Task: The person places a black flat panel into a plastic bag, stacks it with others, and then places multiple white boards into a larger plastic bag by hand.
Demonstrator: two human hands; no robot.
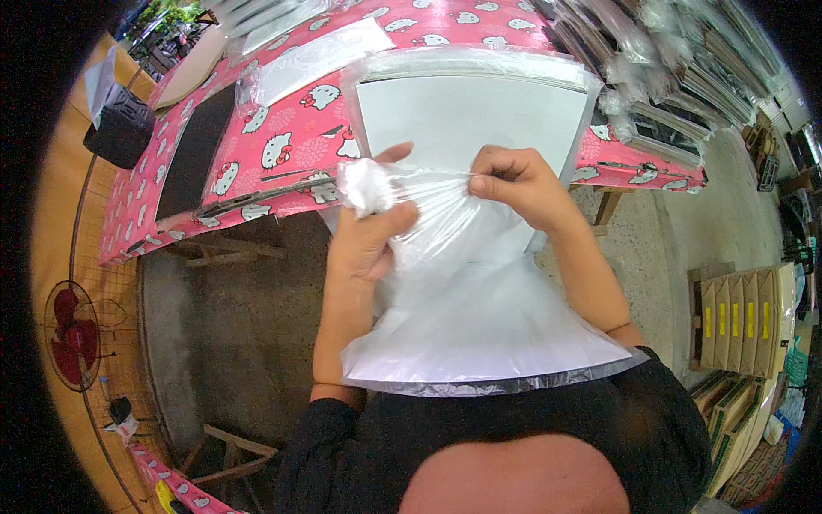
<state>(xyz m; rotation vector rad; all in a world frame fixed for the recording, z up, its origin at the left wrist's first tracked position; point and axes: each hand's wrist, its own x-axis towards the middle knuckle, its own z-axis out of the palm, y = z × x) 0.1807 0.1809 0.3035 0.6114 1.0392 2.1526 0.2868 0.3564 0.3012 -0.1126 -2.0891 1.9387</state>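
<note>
A large clear plastic bag (462, 291) hangs in front of my body, its wide lower edge lying across my black shirt. My left hand (364, 240) is closed around the bag's gathered upper left part, where a crumpled bunch of film sticks out between thumb and fingers. With thumb and fingertips pinched, my right hand (522, 184) grips the film a little to the right, and taut creases run between both hands. Just beyond them, a stack of white sheets (462, 107) in clear plastic lies at the table's near edge, partly hidden by my hands and the bag.
The table has a pink cartoon-print cover (282, 154). On it lie a black panel (197, 154), a white sheet (325, 60) and piled plastic-wrapped boards (676, 77). A black bin (120, 133) and red-bladed fan (73, 338) stand left; brown cartons (741, 321) stand right.
</note>
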